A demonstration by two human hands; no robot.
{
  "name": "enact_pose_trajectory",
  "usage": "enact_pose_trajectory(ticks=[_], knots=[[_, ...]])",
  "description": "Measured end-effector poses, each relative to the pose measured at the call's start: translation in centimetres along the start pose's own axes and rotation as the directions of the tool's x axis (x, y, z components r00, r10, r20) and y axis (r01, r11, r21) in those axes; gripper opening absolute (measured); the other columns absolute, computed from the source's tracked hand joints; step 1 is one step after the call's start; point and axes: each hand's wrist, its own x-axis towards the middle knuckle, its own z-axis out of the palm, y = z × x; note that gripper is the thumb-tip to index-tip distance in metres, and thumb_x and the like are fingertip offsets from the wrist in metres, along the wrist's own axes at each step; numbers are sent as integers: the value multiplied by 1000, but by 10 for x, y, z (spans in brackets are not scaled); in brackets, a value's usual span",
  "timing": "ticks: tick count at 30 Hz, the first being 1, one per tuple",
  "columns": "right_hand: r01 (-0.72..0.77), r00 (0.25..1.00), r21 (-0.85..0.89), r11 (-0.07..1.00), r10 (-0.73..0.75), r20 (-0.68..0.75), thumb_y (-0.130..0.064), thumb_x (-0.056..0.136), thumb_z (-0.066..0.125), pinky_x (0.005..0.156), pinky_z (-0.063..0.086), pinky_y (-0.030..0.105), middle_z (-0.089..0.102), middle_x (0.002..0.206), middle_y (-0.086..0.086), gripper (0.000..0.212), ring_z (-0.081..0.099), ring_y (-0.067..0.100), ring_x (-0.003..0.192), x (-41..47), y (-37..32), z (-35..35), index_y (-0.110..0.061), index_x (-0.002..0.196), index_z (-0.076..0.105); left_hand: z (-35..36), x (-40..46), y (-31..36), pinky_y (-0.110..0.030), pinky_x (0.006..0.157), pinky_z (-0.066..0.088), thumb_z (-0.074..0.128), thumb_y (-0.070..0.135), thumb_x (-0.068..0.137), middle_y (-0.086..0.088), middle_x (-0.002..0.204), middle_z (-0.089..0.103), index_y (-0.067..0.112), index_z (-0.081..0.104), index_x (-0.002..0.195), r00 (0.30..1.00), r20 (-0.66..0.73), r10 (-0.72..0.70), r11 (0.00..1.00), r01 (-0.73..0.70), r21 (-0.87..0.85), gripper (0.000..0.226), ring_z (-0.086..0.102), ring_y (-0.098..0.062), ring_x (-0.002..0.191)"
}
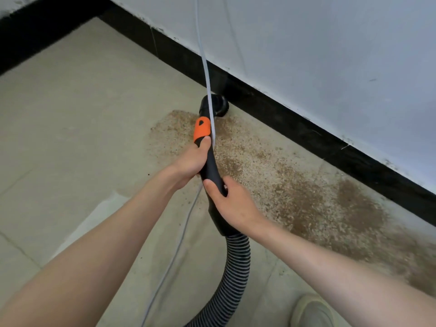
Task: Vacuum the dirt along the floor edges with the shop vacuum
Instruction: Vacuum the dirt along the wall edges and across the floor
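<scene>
I hold the black vacuum wand (210,165) with both hands. My left hand (188,165) grips it just below the orange collar (202,129). My right hand (232,204) grips it lower, above the ribbed black hose (232,267). The round black nozzle (218,105) sits on the floor against the black baseboard (295,123). A wide band of brown dirt (306,197) lies on the beige floor along the baseboard, from the nozzle out to the right.
A thin white cord (204,57) hangs down in front of the white wall (330,55) and passes over the wand, trailing onto the floor. My shoe (313,311) stands at the lower right. The baseboard turns a corner at the upper left.
</scene>
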Motion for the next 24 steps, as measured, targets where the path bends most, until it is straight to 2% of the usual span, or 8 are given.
enact_pose_trajectory(ticks=[3, 5, 9, 13, 17, 19, 22, 24], knots=[[-53, 999, 115, 992, 53, 5, -46, 94, 53, 51, 35, 15, 53, 73, -8, 27, 52, 4, 62, -10, 8, 0, -24, 80, 46, 1, 5, 0, -36, 81, 42, 31, 47, 99, -10, 92, 52, 9, 54, 97, 1000, 23, 10, 1000, -10, 29, 44, 51, -23, 87], [-95, 995, 167, 981, 99, -13, -47, 93, 54, 52, 35, 14, 51, 73, -8, 28, 49, 3, 62, -15, 11, 4, -21, 82, 48, -2, 10, 0, -35, 81, 43, 31, 45, 99, -9, 93, 53, 8, 53, 104, 999, 43, 2, 1000, -2, 17, 44, 52, -21, 86], [-73, 983, 131, 989, 93, -158, -47, 94, 48, 59, 38, 29, 51, 69, -6, 30, 53, 14, 67, -16, 3, 20, -18, 87, 51, -6, 12, 5, -34, 77, 44, 33, 40, 100, -9, 88, 52, 14, 53, 87, 998, 63, 14, 999, -11, -43, 35, 51, -22, 84], [-74, 967, 109, 991, 98, -234, -49, 94, 46, 67, 44, 36, 57, 72, -2, 29, 59, 25, 76, -15, -12, 36, -21, 89, 51, -14, 13, 3, -41, 90, 48, 37, 44, 99, -11, 94, 58, 16, 54, 83, 1000, 9, 10, 999, -10, -31, 37, 55, -24, 88], [-49, 969, 66, 997, 64, -239, -50, 93, 46, 63, 41, 36, 55, 68, -3, 30, 58, 27, 74, -6, -23, 44, -23, 81, 47, -32, 14, -1, -41, 86, 48, 37, 49, 97, -12, 93, 56, 13, 54, 82, 994, -102, 50, 999, -49, 13, 42, 56, -26, 88], [-14, 976, 38, 999, 22, -218, -51, 93, 45, 63, 42, 36, 58, 70, 0, 33, 59, 28, 74, 1, -30, 48, -20, 83, 48, -46, 14, -1, -41, 85, 48, 37, 49, 96, -9, 89, 57, 11, 55, 89, 982, -173, 73, 997, -75, 0, 42, 56, -24, 86], [34, 991, 50, 998, -27, -132, -52, 93, 45, 62, 42, 36, 60, 75, 3, 33, 58, 27, 76, 11, -42, 55, -20, 86, 52, -71, 13, -5, -35, 79, 43, 37, 46, 98, -5, 85, 55, 6, 53, 99, 953, -292, 87, 995, -96, -15, 43, 53, -21, 81], [56, 996, 53, 997, -53, -68, -53, 93, 46, 62, 41, 36, 58, 75, 3, 33, 57, 28, 77, 16, -50, 60, -23, 79, 49, -87, 9, -13, -33, 79, 42, 37, 47, 97, -6, 87, 54, 4, 51, 103, 924, -375, 75, 996, -86, -14, 45, 52, -22, 84]])
